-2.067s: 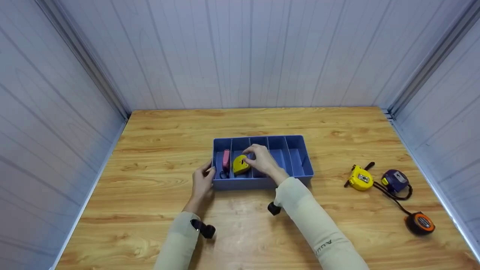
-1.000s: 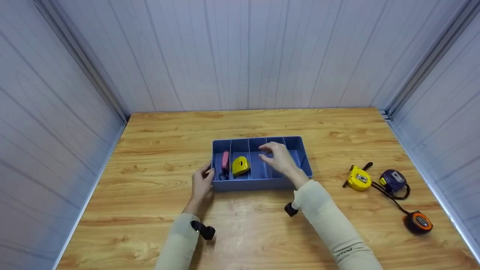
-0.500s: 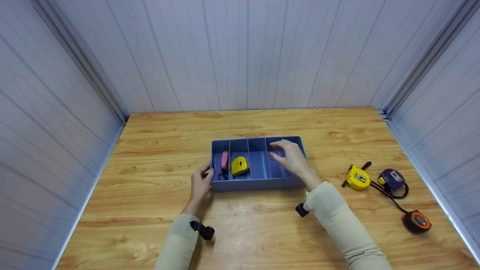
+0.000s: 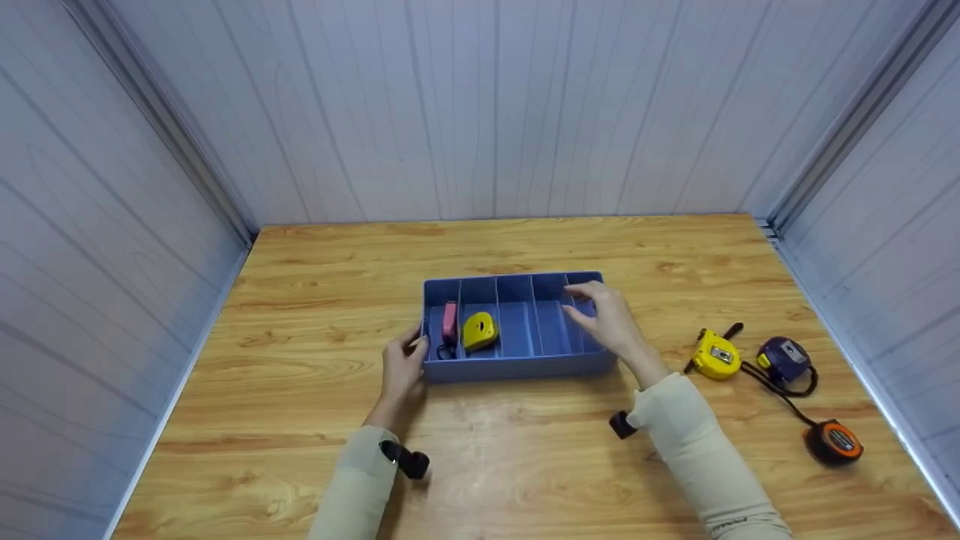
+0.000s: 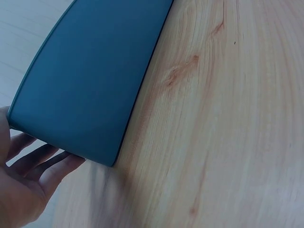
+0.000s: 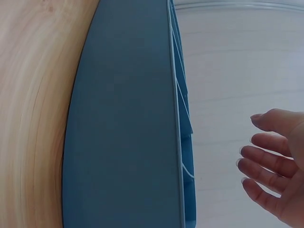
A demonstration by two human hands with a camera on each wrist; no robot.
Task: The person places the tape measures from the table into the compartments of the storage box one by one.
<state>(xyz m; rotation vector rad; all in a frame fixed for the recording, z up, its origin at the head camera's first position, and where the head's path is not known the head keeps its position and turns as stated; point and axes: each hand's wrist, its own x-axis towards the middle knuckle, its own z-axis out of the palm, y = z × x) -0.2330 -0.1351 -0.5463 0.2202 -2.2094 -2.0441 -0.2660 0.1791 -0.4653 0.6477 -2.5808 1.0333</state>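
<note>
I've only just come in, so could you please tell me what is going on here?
A person's left grip holds the left end of a five-compartment blue tray; their right grip, holding nothing, hovers over its right end. A pink item sits in the leftmost compartment, a yellow tape measure in the next. On the table to the right lie another yellow tape measure, a dark blue one and a black-and-orange one.

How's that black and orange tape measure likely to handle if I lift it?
The black and orange tape measure looks hard-cased, so it should stay stiff. Its rounded outline might let it rock if nudged. The cord lies slack, so it would probably trail, perhaps snagging the purple tape measure's strap close by.
</note>
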